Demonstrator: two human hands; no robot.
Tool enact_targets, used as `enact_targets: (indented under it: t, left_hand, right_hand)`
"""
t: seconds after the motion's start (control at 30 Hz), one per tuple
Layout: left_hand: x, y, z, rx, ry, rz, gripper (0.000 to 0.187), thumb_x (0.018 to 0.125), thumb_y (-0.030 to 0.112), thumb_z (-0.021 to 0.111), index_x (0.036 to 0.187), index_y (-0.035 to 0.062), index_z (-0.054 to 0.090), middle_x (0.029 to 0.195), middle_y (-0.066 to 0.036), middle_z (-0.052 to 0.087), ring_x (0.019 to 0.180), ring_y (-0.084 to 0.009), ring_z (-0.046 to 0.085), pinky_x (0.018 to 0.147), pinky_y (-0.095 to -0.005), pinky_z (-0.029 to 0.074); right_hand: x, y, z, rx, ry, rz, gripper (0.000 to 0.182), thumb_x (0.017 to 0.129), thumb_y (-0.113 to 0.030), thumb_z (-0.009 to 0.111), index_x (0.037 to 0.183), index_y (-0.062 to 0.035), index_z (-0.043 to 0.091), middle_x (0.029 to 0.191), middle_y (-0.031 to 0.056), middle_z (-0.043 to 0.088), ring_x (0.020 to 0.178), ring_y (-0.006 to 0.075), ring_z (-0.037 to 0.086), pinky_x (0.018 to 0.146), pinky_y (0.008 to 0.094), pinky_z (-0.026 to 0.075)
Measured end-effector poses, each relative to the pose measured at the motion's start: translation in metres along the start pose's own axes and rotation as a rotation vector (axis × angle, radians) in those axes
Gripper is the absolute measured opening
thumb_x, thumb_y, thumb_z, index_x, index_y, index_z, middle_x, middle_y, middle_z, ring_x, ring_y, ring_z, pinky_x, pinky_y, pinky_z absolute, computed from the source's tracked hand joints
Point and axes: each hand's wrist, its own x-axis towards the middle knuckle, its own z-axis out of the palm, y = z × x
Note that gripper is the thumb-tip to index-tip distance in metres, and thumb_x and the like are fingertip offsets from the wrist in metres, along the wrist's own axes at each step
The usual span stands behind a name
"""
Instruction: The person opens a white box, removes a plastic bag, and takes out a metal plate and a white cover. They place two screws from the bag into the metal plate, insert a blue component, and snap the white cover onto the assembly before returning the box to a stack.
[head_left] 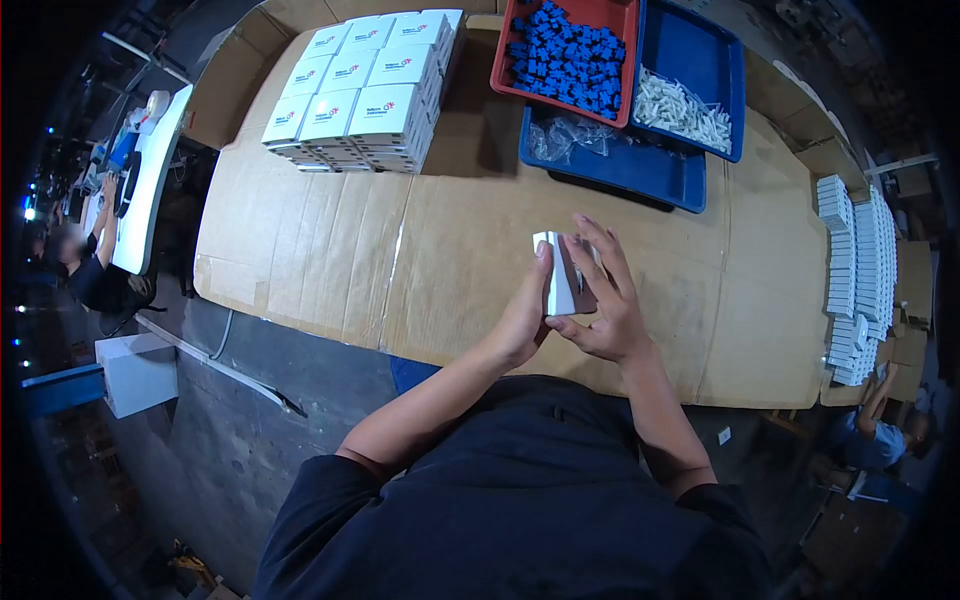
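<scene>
Above the near part of the cardboard-covered table, a flat white box-like piece (pixel 561 290) is held upright between both hands, its narrow side facing me. My left hand (pixel 524 318) grips it from the left, with the thumb along its edge. From the right, my right hand (pixel 615 312) holds it, thumb near the lower corner and fingers reaching over the far face. That face is mostly hidden by the fingers, so its details cannot be made out.
Stacked white square boxes with printed logos (pixel 350 75) stand at back left. A red tray (pixel 497 75) of blue parts and a blue tray (pixel 737 100) of white plugs overlap another blue tray (pixel 640 178). White pieces (pixel 850 270) line the right edge. Two people work at the sides.
</scene>
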Motion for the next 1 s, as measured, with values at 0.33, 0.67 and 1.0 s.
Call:
enact_targets:
  t: [0.33, 0.67, 1.0]
  left_hand:
    - [-0.008, 0.002, 0.003, 0.020, 0.028, -0.013, 0.073, 0.107, 0.068, 0.029, 0.148, 0.0094, 0.044, 0.127, -0.009, 0.062, 0.115, -0.0185, 0.065, 0.097, -0.0339, 0.055]
    - [0.007, -0.023, -0.010, 0.253, -0.074, 0.288, 0.076, 0.109, 0.057, 0.042, 0.161, 0.0043, 0.027, 0.146, -0.014, 0.050, 0.134, -0.0241, 0.052, 0.113, -0.0407, 0.042]
    - [0.009, 0.001, -0.009, 0.215, 0.132, 0.395, 0.073, 0.109, 0.030, 0.053, 0.167, 0.0126, 0.013, 0.142, -0.013, 0.049, 0.124, -0.0189, 0.054, 0.103, -0.0353, 0.049]
  right_hand:
    - [0.009, 0.008, 0.018, 0.056, 0.211, -0.225, 0.085, 0.091, -0.060, 0.068, 0.134, 0.0128, 0.060, 0.133, 0.0324, 0.062, 0.118, 0.0472, 0.066, 0.099, 0.0496, 0.056]
    - [-0.003, 0.005, 0.022, 0.451, 0.302, 0.180, 0.098, 0.100, -0.076, 0.035, 0.140, 0.0105, 0.057, 0.140, 0.0281, 0.060, 0.130, 0.0384, 0.061, 0.108, 0.0428, 0.049]
    - [0.005, -0.001, 0.017, 0.457, 0.138, 0.186, 0.065, 0.095, -0.034, 0.064, 0.146, 0.0051, 0.052, 0.158, 0.0243, 0.043, 0.146, 0.0373, 0.045, 0.118, 0.0454, 0.039]
